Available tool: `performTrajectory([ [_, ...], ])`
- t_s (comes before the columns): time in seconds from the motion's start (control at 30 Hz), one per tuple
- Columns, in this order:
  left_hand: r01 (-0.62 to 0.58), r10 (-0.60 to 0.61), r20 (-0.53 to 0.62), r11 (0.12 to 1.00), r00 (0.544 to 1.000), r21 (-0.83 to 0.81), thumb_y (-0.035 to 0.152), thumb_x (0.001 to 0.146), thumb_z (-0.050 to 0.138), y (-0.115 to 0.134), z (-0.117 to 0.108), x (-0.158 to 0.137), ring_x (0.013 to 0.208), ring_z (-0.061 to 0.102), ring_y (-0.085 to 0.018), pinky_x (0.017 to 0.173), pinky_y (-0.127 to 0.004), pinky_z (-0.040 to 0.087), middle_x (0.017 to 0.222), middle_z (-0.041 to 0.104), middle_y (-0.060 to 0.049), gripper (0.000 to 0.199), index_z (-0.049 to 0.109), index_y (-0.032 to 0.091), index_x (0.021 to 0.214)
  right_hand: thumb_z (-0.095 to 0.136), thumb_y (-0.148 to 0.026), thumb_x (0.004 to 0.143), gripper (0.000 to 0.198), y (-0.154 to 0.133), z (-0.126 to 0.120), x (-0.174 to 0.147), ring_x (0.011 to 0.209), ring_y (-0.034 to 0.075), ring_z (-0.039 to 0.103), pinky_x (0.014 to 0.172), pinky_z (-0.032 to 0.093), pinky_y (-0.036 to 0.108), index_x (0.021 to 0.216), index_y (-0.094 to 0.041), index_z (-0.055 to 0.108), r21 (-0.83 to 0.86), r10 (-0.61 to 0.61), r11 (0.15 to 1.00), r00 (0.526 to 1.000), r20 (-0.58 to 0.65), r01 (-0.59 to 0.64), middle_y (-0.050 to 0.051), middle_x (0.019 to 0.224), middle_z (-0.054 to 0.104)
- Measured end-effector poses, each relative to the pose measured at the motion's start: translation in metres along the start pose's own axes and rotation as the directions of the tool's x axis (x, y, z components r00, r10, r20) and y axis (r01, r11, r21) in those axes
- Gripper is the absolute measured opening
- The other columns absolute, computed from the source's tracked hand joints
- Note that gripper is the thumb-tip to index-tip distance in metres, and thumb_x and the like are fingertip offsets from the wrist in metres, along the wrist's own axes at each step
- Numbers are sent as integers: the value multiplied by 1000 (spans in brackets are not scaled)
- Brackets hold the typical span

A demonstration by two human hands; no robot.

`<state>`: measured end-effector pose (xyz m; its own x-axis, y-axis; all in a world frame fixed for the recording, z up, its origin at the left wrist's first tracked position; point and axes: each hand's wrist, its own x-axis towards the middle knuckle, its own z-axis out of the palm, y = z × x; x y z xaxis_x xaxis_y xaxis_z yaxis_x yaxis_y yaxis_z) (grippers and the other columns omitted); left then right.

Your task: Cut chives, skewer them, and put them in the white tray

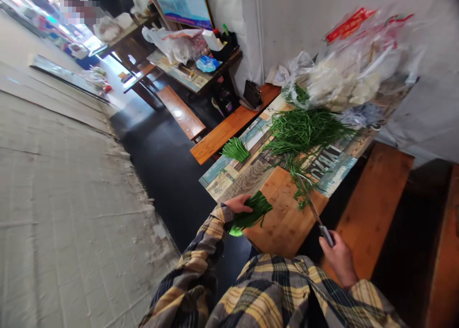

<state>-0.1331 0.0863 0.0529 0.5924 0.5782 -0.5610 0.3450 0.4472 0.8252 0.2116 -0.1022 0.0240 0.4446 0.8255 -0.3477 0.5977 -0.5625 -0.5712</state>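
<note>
My left hand [239, 204] is closed round a bunch of green chives [255, 210] at the left edge of the wooden cutting board [278, 223]. In my right hand [337, 254] is the handle of a knife [315, 213], its blade slanting up and away over the board's right side. Loose green scraps [301, 194] lie under and beside the blade. Beyond the board, a large heap of chives [308, 129] spreads over the patterned table [251, 177]. A smaller, neat bundle of chives [234, 149] rests near the table's left edge.
Clear plastic bags [353, 77] with pale contents crowd the table's far right end. Orange wooden benches [373, 199] flank the table, and a dark bag [252, 94] sits on the far one. Another table [193, 82] with bags and boxes stands farther back. A person is in the distance.
</note>
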Motion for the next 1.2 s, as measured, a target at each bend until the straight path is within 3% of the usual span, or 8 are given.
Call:
performTrajectory([
  [0.07,26,-25,-11,995,1000,98,21,53,78,-7,16,25,83,68,-24,77,-35,55,80,74,-1,38,70,16,90,44,-57,71,45,-3,-3,-2,68,25,64,61,47,34,90,-19,60,21,5,1000,1000,4,-5,9,74,69],
  [0.17,62,-30,-122,961,992,269,16,53,75,-14,36,48,84,67,-24,81,-35,53,79,74,-1,36,70,17,88,45,-53,74,41,-6,-6,-7,69,24,65,62,48,32,92,-19,60,60,2,998,1000,28,-4,9,78,70],
  [0.3,164,22,-351,856,936,490,18,63,69,-14,55,44,107,60,-31,98,-44,43,108,68,-11,44,65,18,106,48,-50,74,36,-7,-5,-10,69,22,65,63,49,31,90,-19,59,131,-49,991,997,53,42,8,78,70],
  [0.43,258,105,-481,736,870,626,23,70,66,-10,75,27,129,40,-39,109,-56,26,138,47,-21,60,51,14,128,46,-46,76,32,-9,4,-10,68,22,65,64,49,31,89,-20,59,153,-101,984,992,77,88,7,77,70],
  [0.63,232,225,-453,620,863,749,28,76,63,-15,111,38,143,22,-31,117,-47,16,153,30,-17,71,36,15,140,46,-39,76,25,-15,19,-9,68,19,64,66,48,28,90,-22,58,180,-197,969,969,150,169,5,76,69],
  [0.83,269,242,-473,572,847,775,27,69,70,-25,119,53,138,31,-32,114,-48,25,148,39,-16,81,35,18,141,44,-37,77,26,-9,26,-4,69,20,64,66,48,29,91,-20,58,164,-223,967,960,169,195,6,77,69],
  [1.0,290,254,-494,560,832,776,30,73,67,-24,118,55,134,36,-30,111,-45,29,143,43,-15,73,38,18,138,44,-35,78,26,-3,24,2,73,20,65,69,48,28,93,-20,59,184,-218,965,960,178,185,7,81,70],
  [1.2,355,276,-562,545,780,760,35,76,63,-22,129,56,130,40,-31,109,-46,29,138,47,-13,67,39,21,138,44,-34,78,26,-2,22,4,72,20,66,67,48,28,92,-20,61,158,-224,967,959,171,198,6,79,71],
])
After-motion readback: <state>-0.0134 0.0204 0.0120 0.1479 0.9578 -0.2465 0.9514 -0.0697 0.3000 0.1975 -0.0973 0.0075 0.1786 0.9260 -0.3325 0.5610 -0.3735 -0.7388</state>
